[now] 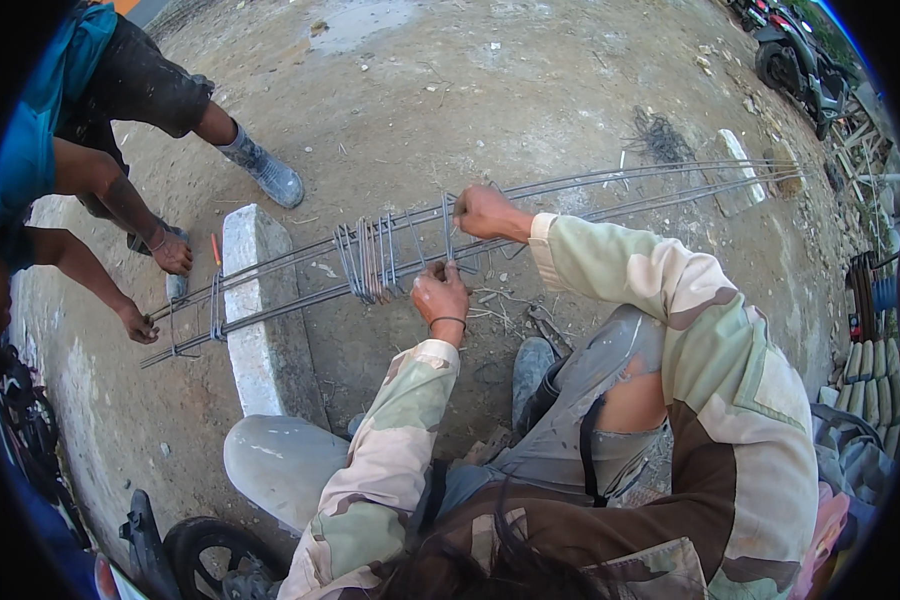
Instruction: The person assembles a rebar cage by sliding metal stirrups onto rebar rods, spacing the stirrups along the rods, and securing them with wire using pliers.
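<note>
Rebar cage (570, 200): long steel bars, at least four by count, run side by side from lower left to upper right above the concrete ground (450, 90). The bars rest across one pale concrete block (255, 320) at their left part. The exact bar count cannot be told where they overlap.

Stirrups (367, 262): a bunch of thin wire loops hangs packed together around the bars, just left of the wearer's hands. The loops are too close to count. A few single loops stand spaced along the bars to the right of the bunch, and two more sit near the left end (215, 310).

Left hand (440, 295): the grip is closed around the lower bars just right of the bunch. A dark band circles the wrist.

Right hand (482, 212): the grip is closed on the upper bars and on one single loop there, near and above the left hand.

Second person: two hands. One hand (173, 252) sits by the upper bars near the block; the other hand (136, 322) grasps the left end of the bars. One grey shoe (268, 172) is planted on the ground.

Surroundings: one motorcycle (800, 60) is parked at top right. A row of pale sacks (875, 375) leans at the right edge. A tangle of dark wire (660, 138) lies on the ground beyond the bars.
</note>
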The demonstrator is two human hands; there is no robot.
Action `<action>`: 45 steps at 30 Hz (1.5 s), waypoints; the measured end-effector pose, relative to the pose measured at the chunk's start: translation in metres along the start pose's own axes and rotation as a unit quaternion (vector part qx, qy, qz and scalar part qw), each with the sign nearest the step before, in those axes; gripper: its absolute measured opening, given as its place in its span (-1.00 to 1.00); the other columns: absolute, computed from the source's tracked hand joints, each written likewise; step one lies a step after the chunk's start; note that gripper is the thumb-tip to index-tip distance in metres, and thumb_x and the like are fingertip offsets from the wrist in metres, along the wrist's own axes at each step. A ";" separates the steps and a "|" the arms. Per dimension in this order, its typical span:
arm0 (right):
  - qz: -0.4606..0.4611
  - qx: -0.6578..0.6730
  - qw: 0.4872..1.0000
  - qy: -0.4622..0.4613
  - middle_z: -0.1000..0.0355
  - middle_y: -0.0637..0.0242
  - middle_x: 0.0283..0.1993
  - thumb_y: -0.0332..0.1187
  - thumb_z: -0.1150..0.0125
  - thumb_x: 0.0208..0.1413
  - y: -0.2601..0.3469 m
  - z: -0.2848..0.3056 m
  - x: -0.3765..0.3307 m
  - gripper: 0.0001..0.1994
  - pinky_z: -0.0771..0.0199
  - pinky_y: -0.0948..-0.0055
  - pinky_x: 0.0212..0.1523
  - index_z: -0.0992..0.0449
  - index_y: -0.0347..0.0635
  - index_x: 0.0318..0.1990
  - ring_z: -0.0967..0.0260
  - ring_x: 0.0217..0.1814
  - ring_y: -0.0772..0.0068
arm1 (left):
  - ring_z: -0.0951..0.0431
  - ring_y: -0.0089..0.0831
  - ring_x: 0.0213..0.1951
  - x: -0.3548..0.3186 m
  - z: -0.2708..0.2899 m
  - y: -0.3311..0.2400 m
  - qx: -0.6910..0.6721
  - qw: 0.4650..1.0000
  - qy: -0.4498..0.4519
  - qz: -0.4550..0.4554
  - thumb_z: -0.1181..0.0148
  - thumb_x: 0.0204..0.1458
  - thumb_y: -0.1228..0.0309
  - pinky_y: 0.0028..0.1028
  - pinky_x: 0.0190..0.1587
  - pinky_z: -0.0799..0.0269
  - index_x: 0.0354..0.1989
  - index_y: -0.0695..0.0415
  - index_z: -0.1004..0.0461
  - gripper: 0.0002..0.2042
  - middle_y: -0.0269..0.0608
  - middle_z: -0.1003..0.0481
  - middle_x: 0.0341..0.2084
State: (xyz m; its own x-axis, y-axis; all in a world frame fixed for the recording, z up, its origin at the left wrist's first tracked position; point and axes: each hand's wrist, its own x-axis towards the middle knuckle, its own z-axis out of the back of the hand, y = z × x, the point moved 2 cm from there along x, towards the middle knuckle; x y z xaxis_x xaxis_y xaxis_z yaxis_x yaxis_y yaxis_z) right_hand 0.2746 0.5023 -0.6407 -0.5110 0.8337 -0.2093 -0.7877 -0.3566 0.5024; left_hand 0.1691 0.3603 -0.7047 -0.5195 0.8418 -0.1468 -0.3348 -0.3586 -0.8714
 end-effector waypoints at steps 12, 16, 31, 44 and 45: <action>-0.186 0.314 0.926 0.095 -0.48 0.20 -0.41 -0.41 -0.47 -0.03 0.002 -0.026 0.003 -0.77 -0.25 0.21 -0.44 -0.58 -0.45 -0.40 -0.33 -0.39 0.34 | -0.59 -0.44 -0.59 -0.001 0.010 -0.010 -0.270 0.957 0.082 0.074 -0.22 0.16 0.45 -0.53 -0.61 -0.45 -0.09 0.42 -0.51 -0.74 -0.09 -0.61 -0.42; -0.270 0.370 0.888 0.039 -0.54 0.05 -0.22 -0.36 -0.54 -0.07 -0.015 -0.024 0.003 -0.54 -0.38 0.18 -0.34 -0.54 -0.54 -0.09 -0.40 -0.24 0.27 | -0.58 -0.50 -0.56 0.005 0.012 -0.034 -0.174 0.973 0.130 0.082 -0.31 0.10 0.38 -0.56 -0.61 -0.45 -0.14 0.43 -0.54 -0.69 -0.10 -0.61 -0.41; -0.232 0.369 0.897 0.077 -0.46 0.19 -0.33 -0.29 -0.46 0.03 -0.024 -0.021 0.007 -0.66 -0.25 0.14 -0.45 -0.57 -0.47 -0.25 -0.29 -0.33 0.34 | -0.60 -0.42 -0.65 0.005 0.008 -0.047 -0.201 0.960 0.188 0.054 -0.31 0.09 0.25 -0.53 -0.61 -0.42 -0.21 0.39 -0.58 -0.65 -0.09 -0.65 -0.39; -0.226 0.394 0.885 0.100 -0.57 0.14 -0.25 -0.36 -0.39 0.07 -0.027 -0.029 0.011 -0.75 -0.40 0.25 -0.29 -0.61 -0.42 -0.24 -0.45 -0.29 0.28 | -0.65 -0.01 -0.45 0.003 0.005 -0.034 0.153 0.974 0.029 -0.166 -0.19 0.11 0.34 -0.22 -0.29 -0.51 -0.19 0.40 -0.52 -0.70 0.06 -0.57 -0.63; -0.212 0.407 0.882 0.106 -0.58 0.12 -0.23 -0.36 -0.38 0.09 -0.019 -0.030 0.010 -0.76 -0.41 0.25 -0.27 -0.61 -0.43 -0.23 -0.47 -0.27 0.26 | -0.64 0.00 -0.45 0.008 0.010 -0.026 0.144 0.978 0.034 -0.144 -0.17 0.12 0.35 -0.20 -0.29 -0.51 -0.18 0.40 -0.51 -0.71 0.03 -0.56 -0.65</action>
State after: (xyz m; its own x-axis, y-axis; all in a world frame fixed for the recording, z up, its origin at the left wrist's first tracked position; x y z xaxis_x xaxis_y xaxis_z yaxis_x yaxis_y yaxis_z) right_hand 0.2746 0.5052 -0.6774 -0.3518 0.6906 -0.6318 -0.4600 0.4603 0.7593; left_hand 0.1659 0.3720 -0.6781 -0.3208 0.9461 0.0454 -0.6721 -0.1936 -0.7147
